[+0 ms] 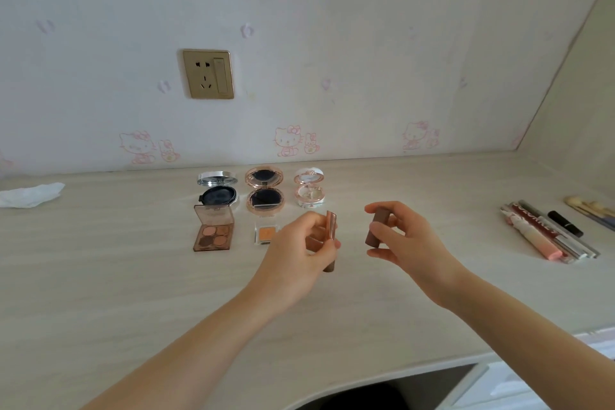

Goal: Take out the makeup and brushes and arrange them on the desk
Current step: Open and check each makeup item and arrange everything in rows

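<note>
My left hand (pixel 301 251) grips a rose-brown lipstick tube (pixel 330 233) above the desk. My right hand (pixel 404 236) pinches its brown cap (pixel 375 226), held apart from the tube. Behind them stand three open compacts: a silver one (pixel 218 191), a rose-gold one (pixel 264 191) and a small white one (pixel 308 188). An open eyeshadow palette (pixel 213 230) and a small clear pot with orange powder (pixel 265 233) lie in front of them. Lip gloss tubes (pixel 545 233), a black lipstick (pixel 565 223) and brushes (pixel 590 210) lie at the right.
The pale wooden desk (pixel 133 276) runs along a papered wall with a gold socket (pixel 208 74). A crumpled white tissue (pixel 30 195) lies at the far left. The desk's front edge curves in at the lower right above a dark opening.
</note>
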